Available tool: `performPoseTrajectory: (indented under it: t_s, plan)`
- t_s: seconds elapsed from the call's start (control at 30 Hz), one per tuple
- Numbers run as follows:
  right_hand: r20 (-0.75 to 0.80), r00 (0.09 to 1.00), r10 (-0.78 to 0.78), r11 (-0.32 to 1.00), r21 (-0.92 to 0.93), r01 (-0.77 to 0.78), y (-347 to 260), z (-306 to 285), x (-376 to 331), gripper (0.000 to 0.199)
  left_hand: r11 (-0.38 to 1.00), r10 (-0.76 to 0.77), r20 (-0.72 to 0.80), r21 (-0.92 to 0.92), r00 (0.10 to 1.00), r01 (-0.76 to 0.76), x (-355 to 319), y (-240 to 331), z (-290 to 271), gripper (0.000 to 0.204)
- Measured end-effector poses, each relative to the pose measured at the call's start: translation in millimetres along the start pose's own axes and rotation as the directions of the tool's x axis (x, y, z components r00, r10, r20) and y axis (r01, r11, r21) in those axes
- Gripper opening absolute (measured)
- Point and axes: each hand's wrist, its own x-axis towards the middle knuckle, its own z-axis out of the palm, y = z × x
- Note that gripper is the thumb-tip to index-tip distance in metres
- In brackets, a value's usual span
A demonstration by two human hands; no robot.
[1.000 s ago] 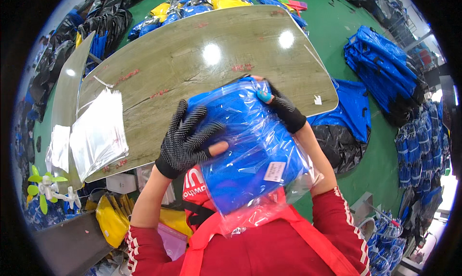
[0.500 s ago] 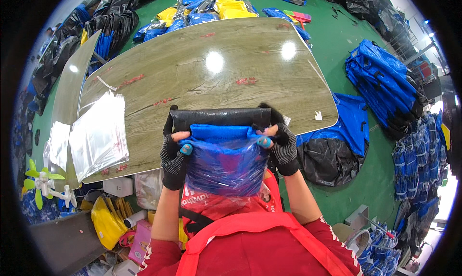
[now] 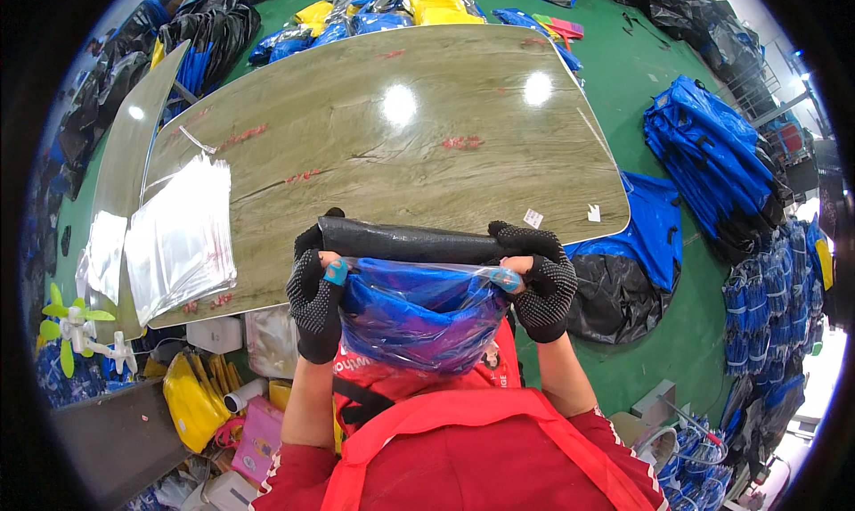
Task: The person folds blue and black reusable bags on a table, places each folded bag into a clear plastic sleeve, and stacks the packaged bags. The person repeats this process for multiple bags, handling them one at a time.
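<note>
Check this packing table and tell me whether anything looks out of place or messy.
Mostly tidy: both hands hold a blue item in a clear bag. The stack of clear bags overhangs the table edge, and red smudges mark the top.

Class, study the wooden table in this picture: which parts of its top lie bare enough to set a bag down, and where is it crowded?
The table is bare across its middle and right, from the stack of clear bags to the right edge. Small red marks and paper scraps dot it. Crowded: the left end, and the near edge, where both gloved hands, left hand and right hand, hold the blue bagged item.
</note>
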Motion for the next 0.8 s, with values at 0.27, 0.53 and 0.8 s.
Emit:
performPoseTrajectory:
  t_s: [0.27,0.53,0.8]
  plan:
    - [-0.073,0.996,0.056,0.938,-0.338,-0.077,-1.9,-1.3,4.8,0.012,0.981,-0.143,-0.013,0.128,0.99,0.143,11.9,8.5,9.8,0.015]
    - [-0.094,0.975,0.202,0.963,-0.162,-0.215,-5.6,-1.6,21.8,0.013,0.993,0.082,0.108,0.07,0.991,-0.09,47.4,24.4,9.7,0.01]
    - [0.077,0.807,0.585,0.749,0.33,-0.575,22.7,-6.3,18.0,0.025,0.967,-0.154,0.318,-0.144,0.935,0.208,48.6,-5.7,-4.3,0.03]
